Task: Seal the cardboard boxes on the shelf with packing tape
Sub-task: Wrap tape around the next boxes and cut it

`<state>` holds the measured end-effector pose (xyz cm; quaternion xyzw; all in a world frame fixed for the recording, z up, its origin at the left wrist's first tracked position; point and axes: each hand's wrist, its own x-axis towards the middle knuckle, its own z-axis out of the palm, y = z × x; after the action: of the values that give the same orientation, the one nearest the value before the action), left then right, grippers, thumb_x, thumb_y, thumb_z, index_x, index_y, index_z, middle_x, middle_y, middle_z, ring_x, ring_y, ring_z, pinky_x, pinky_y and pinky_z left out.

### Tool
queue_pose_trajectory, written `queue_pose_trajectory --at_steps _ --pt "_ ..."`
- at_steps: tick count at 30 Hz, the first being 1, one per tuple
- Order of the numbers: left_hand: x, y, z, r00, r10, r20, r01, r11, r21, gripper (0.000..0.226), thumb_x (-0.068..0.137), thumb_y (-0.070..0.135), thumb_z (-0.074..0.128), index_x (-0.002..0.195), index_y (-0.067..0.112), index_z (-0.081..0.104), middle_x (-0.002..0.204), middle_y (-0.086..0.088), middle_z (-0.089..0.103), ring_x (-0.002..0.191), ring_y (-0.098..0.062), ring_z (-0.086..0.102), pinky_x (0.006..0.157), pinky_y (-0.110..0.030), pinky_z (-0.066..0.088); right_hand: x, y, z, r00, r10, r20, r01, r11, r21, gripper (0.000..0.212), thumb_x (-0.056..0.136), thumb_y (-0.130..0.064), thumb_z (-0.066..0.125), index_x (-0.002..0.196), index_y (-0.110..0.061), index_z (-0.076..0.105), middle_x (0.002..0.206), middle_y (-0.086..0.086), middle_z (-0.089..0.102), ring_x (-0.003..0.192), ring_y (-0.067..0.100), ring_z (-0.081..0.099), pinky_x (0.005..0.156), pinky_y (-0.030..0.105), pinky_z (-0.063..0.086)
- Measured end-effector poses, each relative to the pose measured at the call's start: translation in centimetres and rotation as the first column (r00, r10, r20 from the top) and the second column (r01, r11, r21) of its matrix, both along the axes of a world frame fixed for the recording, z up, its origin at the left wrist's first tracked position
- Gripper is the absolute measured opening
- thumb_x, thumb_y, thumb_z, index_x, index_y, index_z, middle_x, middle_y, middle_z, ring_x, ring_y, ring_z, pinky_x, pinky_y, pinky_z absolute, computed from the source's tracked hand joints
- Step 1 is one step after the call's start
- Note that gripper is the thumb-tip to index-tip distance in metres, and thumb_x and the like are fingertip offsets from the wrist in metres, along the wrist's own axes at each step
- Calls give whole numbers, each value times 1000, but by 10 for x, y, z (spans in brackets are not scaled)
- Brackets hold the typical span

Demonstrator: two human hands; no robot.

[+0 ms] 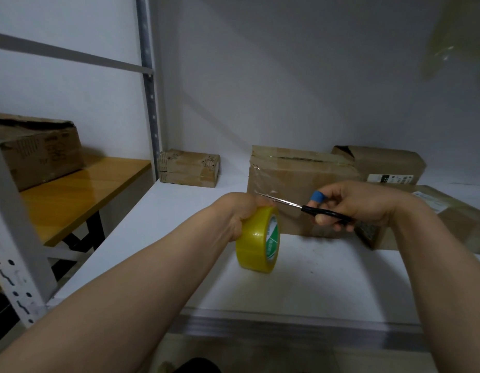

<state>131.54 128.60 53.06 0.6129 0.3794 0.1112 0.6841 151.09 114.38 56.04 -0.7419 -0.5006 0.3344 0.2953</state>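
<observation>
My left hand point(240, 211) grips a yellowish roll of packing tape point(257, 239) and holds it just above the white shelf point(158, 238). My right hand point(357, 203) holds black-handled scissors point(308, 208), and a blue band wraps one fingertip. The blades point left, at the clear tape stretched from the roll to the front of the middle cardboard box point(295, 184). That box stands right behind both hands, with shiny tape over its top seam and front face.
A small box point(189, 168) sits at the back left of the shelf. Two more boxes stand at the right, one behind point(381, 164) and one nearer point(446, 219). A wooden table point(72, 195) with a worn box point(37, 152) is left of the shelf post point(148, 90).
</observation>
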Motion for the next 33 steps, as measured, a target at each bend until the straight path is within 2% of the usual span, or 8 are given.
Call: queue_pose_trajectory --at_steps 4,9,12,14,17,24,29,33 --pt "-3 -1 2 1000 -8 -6 8 1000 -5 54 84 28 81 129 11 57 112 -19 67 99 -37 66 94 -52 54 2 -2 -1 1000 2 13 -2 1000 10 28 80 -5 79 105 -7 67 73 8 63 56 12 57 43 21 39" --pt "-8 0 8 998 -30 -54 33 998 50 50 84 29 81 123 11 56 106 -17 66 90 -35 64 86 -48 54 4 -2 -6 1000 -8 0 8 1000 -12 27 85 -2 74 110 -8 65 72 1 69 58 11 59 45 20 41" --pt "-13 3 15 991 -43 -124 58 991 119 49 83 30 81 120 9 56 105 -17 65 90 -35 63 88 -48 53 2 -2 -10 1000 10 -11 -10 1000 -23 38 76 -11 84 110 -10 66 78 5 67 62 10 61 48 20 42" --pt "-15 4 18 991 -31 -131 51 987 150 38 86 28 79 106 9 54 93 -14 61 80 -32 59 83 -46 51 1 1 -13 999 29 -21 -29 999 -15 56 63 -25 93 110 -10 67 82 8 65 63 10 61 50 20 43" --pt "-15 4 17 994 -12 -113 30 986 163 34 86 25 79 103 9 55 88 -13 61 75 -29 59 80 -44 50 2 4 -18 996 61 -64 -60 998 17 78 45 -45 97 109 -12 66 87 12 60 67 13 57 54 24 43" --pt "-12 1 16 988 -48 -145 72 983 167 58 84 29 81 132 10 54 121 -17 64 104 -36 62 94 -47 53 11 -5 -24 984 121 -130 -118 992 33 78 49 -46 99 111 -10 67 100 16 56 85 24 49 66 28 44" --pt "-14 6 15 987 -62 -150 85 985 152 60 83 34 81 130 12 51 114 -16 63 98 -35 61 94 -48 52 9 -6 -19 987 119 -113 -115 993 41 83 44 -49 99 111 -10 69 100 15 62 85 23 55 71 29 48" --pt "-23 14 14 988 -42 -147 61 990 126 62 81 35 83 130 10 55 110 -16 65 93 -35 63 91 -49 54 16 -19 -18 962 95 -255 -101 995 -11 91 50 -56 96 115 -1 63 94 13 68 66 17 57 56 26 51"
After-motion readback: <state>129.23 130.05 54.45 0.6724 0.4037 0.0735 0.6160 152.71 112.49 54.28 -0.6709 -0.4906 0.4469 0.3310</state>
